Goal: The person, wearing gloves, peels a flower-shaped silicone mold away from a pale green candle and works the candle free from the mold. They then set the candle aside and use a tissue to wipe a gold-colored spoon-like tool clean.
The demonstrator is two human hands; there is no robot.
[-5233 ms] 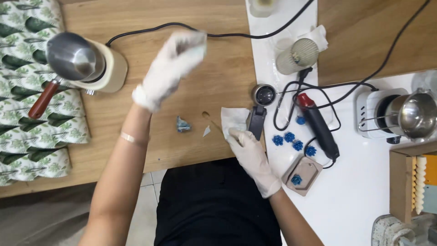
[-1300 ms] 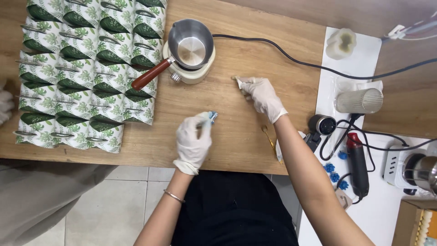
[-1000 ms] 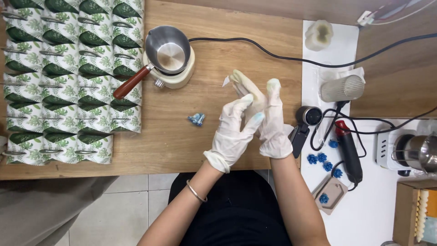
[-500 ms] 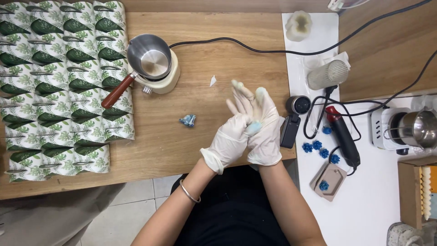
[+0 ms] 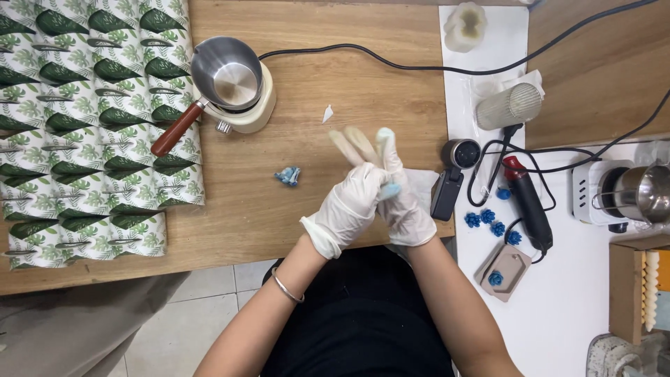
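Over the wooden table (image 5: 293, 230) edge, my left hand (image 5: 352, 206) has come across from the small blue piece (image 5: 287, 175), now left lying apart on the wood, and closes around the fingers of my right hand (image 5: 403, 202), pinching a bluish bit there. Right fingers stay straight, holding nothing.

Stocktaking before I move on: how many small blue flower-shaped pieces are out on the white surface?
5: one beside the black camera, three in a row left of the black tool, plus one near it. Another sits in the mould; others may be hidden.
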